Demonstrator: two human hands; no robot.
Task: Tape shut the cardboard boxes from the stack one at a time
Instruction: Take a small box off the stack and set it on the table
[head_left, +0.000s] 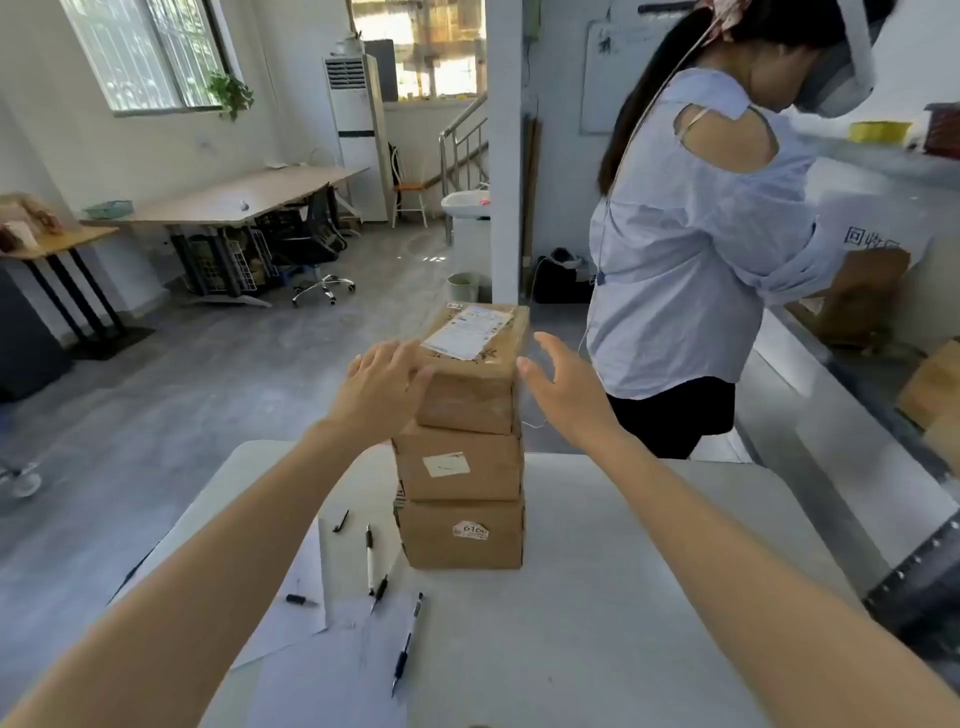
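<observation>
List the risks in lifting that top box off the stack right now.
1. The left hand touches the top box, while the right hand looks short of it; a one-sided push could topple the stack.
2. The pens and papers lie in front of the stack, crowding the set-down spot.

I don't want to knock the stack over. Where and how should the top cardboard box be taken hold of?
Grip the top box by its two short side faces, one hand from each side, then lift straight up. It sits flush on the middle box, so no underside edge is exposed. The left hand appears to touch the left face; the right hand is open just off the right face.
</observation>
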